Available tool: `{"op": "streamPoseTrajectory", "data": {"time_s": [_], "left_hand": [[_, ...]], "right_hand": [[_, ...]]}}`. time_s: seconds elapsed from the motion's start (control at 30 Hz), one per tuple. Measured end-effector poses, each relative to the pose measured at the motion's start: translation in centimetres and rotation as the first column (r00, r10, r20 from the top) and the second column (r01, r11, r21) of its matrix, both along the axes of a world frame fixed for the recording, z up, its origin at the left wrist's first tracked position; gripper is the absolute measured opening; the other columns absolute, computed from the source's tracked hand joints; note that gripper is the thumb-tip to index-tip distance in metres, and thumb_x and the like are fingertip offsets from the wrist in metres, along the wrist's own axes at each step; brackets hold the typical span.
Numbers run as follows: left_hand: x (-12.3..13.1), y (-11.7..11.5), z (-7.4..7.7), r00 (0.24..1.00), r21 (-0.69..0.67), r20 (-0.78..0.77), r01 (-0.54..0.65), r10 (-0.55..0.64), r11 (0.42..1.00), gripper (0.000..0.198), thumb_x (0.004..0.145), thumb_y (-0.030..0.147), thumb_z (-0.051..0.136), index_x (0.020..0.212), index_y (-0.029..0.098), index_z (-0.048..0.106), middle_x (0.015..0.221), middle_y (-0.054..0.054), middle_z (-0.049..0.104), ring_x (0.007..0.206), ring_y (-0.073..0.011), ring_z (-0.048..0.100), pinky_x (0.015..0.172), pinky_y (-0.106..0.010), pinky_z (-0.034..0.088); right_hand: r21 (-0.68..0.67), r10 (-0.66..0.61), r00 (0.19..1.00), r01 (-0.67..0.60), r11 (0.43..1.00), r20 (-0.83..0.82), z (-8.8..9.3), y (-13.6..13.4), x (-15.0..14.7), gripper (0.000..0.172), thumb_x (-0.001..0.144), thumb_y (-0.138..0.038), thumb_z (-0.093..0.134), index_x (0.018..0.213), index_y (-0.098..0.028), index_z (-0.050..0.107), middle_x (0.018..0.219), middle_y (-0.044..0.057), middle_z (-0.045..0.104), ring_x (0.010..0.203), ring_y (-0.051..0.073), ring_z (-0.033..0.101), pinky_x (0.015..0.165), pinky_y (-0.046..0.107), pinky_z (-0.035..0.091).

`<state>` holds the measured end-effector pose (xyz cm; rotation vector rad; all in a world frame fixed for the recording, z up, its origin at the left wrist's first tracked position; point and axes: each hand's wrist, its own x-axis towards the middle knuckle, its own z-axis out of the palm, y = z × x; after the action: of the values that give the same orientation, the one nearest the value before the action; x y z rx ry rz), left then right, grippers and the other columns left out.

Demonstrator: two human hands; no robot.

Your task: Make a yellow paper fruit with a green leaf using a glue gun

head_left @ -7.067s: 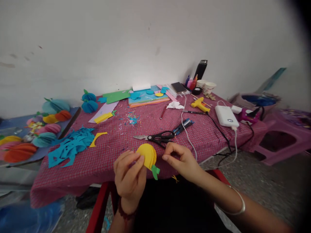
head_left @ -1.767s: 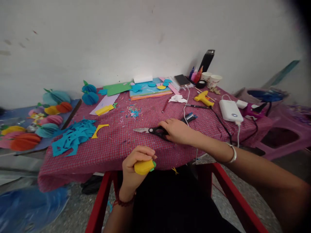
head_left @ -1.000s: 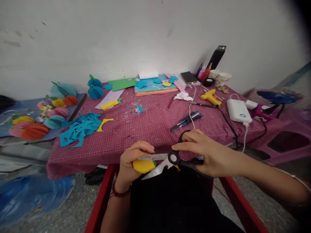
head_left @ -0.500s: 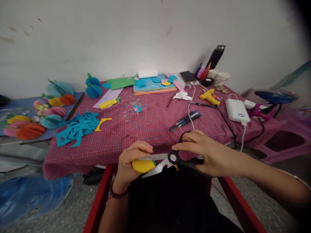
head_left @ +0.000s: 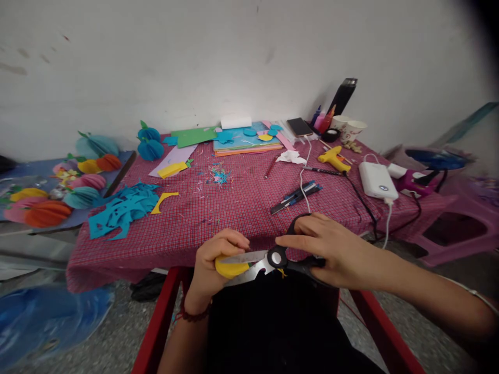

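Note:
Over my lap at the table's front edge, my left hand (head_left: 216, 265) pinches a rounded yellow paper piece (head_left: 230, 268) with a bit of green at its right end. My right hand (head_left: 331, 246) grips black-handled scissors (head_left: 276, 258), fingers through the loops. Their blades are parted and point left, one passing across the yellow paper and the other below it. A small yellow scrap (head_left: 281, 272) hangs beneath the pivot. Part of the lower blade's tip is hidden by my left hand.
On the checked tablecloth (head_left: 241, 208) lie blue paper scraps (head_left: 125, 210), a yellow offcut (head_left: 163, 201), a utility knife (head_left: 296, 197), a yellow glue gun (head_left: 334, 158) and a white power bank (head_left: 377, 180). Folded paper pumpkins (head_left: 49, 214) sit at the left. Cables cross the right side.
The scissor blades have come a little closer together around the yellow paper. My left hand has shifted slightly right, and the whole view has moved a little.

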<state>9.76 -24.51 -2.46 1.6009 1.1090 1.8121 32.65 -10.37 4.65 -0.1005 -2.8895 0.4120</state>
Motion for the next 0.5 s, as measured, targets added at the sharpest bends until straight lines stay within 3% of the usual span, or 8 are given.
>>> {"op": "streamPoseTrajectory", "data": {"time_s": [0.5], "left_hand": [[0.42,0.48,-0.63,0.989,-0.029,0.147,0.033,-0.028,0.999,0.020,0.074,0.009,0.078,0.087,0.022,0.071,0.093,-0.003,0.068,0.087,-0.0173,0.065,0.073,-0.031,0.054]], "right_hand": [[0.027,0.013,1.000,-0.014,1.000,0.020,-0.30,0.49,0.71,0.071,0.072,-0.002,0.053,0.138,-0.027,0.045,0.093,0.003,0.053,0.078,0.017,0.051,0.065,0.028,0.037]]}}
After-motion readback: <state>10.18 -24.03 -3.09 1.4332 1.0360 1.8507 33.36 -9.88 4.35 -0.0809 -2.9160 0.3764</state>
